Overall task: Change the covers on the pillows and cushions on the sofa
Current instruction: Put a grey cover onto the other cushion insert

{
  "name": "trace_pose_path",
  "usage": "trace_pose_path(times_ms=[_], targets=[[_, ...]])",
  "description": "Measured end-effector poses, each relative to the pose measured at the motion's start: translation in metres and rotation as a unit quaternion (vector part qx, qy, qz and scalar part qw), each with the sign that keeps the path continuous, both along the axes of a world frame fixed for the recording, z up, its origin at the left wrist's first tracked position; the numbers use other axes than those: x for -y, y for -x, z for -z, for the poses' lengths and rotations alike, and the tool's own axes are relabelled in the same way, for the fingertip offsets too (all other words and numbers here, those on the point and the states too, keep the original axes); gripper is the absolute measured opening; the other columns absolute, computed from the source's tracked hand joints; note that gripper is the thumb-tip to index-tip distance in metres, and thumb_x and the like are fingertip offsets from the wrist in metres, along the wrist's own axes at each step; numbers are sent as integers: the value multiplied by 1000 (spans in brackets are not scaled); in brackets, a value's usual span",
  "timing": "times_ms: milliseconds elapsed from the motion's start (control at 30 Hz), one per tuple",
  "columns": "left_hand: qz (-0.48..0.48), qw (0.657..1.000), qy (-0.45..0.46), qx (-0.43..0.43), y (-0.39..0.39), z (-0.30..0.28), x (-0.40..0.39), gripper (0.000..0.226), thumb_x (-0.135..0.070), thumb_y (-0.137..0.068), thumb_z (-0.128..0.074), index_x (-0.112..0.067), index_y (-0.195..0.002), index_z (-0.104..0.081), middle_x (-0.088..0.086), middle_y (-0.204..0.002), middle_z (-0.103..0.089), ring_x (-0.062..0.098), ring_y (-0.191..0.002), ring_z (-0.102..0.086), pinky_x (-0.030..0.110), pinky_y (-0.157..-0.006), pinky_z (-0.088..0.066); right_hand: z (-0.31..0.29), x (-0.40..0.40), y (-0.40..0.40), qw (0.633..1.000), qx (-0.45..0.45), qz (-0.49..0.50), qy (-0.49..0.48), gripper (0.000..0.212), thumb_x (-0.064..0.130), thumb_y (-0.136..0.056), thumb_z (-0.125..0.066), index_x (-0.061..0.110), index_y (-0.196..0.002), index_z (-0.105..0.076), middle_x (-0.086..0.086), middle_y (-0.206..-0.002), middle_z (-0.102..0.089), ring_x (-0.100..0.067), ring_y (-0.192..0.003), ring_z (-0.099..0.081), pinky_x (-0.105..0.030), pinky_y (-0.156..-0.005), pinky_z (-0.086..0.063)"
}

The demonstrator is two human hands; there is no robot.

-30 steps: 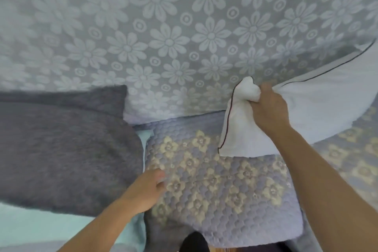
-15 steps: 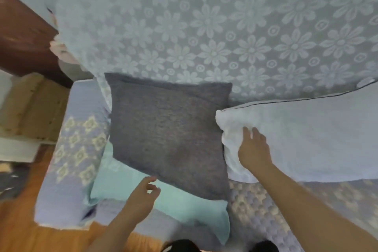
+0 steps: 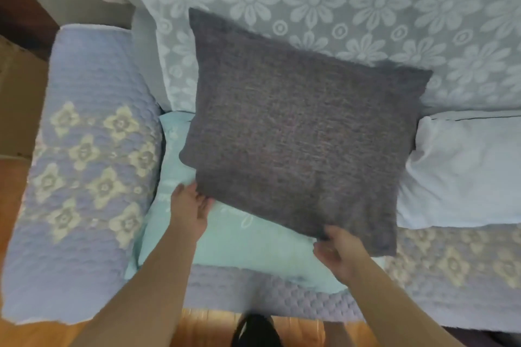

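Note:
A dark grey cushion [image 3: 304, 135] leans against the sofa back, lying partly on a flat teal cover [image 3: 239, 242] spread over the seat. My left hand [image 3: 189, 205] lies on the teal cover with relaxed fingertips touching the cushion's lower left corner. My right hand [image 3: 338, 251] pinches the cushion's lower edge, thumb on top and fingers beneath. A white pillow [image 3: 465, 172] with dark piping lies on the seat just right of the cushion, touching it.
The sofa back wears a pale blue throw with white flowers [image 3: 338, 3]. A quilted lilac cover with cream flowers wraps the left armrest [image 3: 84, 177] and the seat [image 3: 451, 262]. Wooden floor [image 3: 208, 327] shows at the front edge.
My right hand let go of the white pillow, which now lies on the seat, and moved left to the grey cushion. My left hand reached forward to the cushion's corner. The view swung left.

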State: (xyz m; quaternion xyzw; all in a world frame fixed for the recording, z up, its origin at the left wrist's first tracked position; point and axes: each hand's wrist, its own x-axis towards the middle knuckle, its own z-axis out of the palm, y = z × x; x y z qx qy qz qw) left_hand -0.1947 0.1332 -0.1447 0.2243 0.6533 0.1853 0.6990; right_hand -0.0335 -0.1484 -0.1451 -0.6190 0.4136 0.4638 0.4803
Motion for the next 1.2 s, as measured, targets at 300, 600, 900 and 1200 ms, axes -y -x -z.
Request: trace_pose_path(times_ms=[300,600,900,1200], targets=[[99,973,-194,80,16,-165,17,21,-6,-105,-48,-18,-94,-60,3,-91,-67,19,-81,-65,32,-68,-59,-145,-32,-5,894,419,51,151,20,13,-94,-54,30,-96,-62,-7,-98,-68,-27,-77,-64,-37,-64,-56],[-3,884,-291,365,-67,-376,32,36,16,-95,-45,-10,-112,-64,8,-89,-59,17,-91,-70,28,-94,-55,-332,26,-103,656,627,-360,217,12,15,-86,-67,18,-97,-70,-1,-87,-62,-23,-79,-56,-32,-69,-43],[-176,819,-381,390,-92,-472,45,13,1,-100,-56,-5,-104,-67,20,-135,-59,21,-119,-66,30,-95,-57,-354,108,-159,690,603,-363,172,16,1,-87,-56,16,-89,-59,-5,-82,-66,-16,-68,-55,-31,-59,-42],[148,749,-634,-124,-91,-503,79,5,-35,-86,-75,-32,-88,-72,3,-112,-64,22,-108,-62,44,-101,-50,-430,130,-173,601,647,-344,319,48,18,-94,-57,19,-142,-51,-16,-131,-55,-38,-118,-48,-48,-97,-44]])
